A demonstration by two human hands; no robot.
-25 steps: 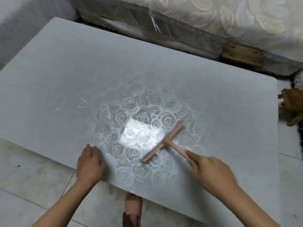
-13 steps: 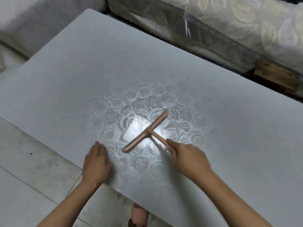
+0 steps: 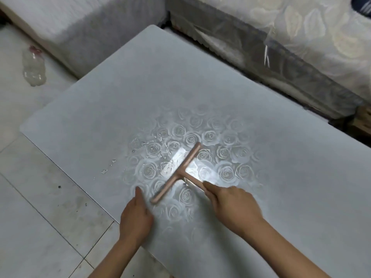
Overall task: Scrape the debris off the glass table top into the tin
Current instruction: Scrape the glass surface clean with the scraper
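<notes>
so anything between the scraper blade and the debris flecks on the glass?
Nothing visible. The scraper, held by the right hand, has bare glass table top between its blade and the debris up and to its left. The left hand rests at the near edge, clear of that path. No tin is in view.

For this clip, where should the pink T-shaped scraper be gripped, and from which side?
By its stem, from the near right, as the right hand does now. The scraper lies with its crossbar facing the debris to the left, so the stem points back toward the person.
</notes>
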